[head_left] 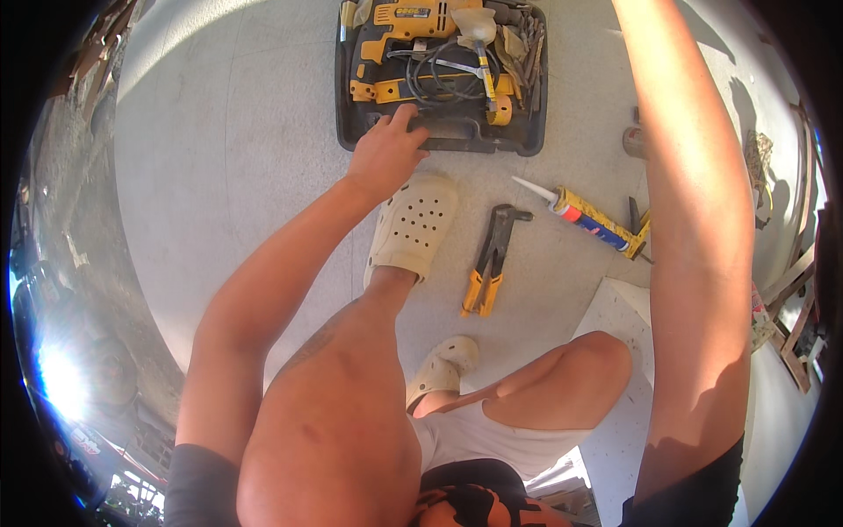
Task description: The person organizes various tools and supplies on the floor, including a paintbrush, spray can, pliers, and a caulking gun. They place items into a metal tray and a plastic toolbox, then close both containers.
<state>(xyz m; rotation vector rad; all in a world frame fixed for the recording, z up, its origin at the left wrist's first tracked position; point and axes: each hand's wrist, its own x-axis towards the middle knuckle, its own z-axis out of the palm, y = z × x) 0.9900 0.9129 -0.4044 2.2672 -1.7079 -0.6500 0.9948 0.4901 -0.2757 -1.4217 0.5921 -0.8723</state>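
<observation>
My left hand (pixel 391 151) rests at the near edge of an open black plastic tool case (pixel 348 130), its fingers bent over the rim near the left corner. Inside the case lie a yellow power drill (pixel 413 19), a coiled dark cable (pixel 430 77), a yellow cup-shaped piece (pixel 499 111) and several drill bits (pixel 532 53). My right arm stretches forward past the upper edge of the picture, so the right hand is out of sight. On the floor between my arms lie a hand riveter (pixel 494 255) with yellow grips and a yellow caulking gun (pixel 639 239) holding a sealant tube (pixel 587 218).
My foot in a cream clog (pixel 414 220) stands just before the case. A small can (pixel 632 140) is partly behind my right forearm. Beside my right knee is a white panel (pixel 615 321). Wood scraps (pixel 795 342) lie at the far right; rough ground (pixel 79 237) borders the left.
</observation>
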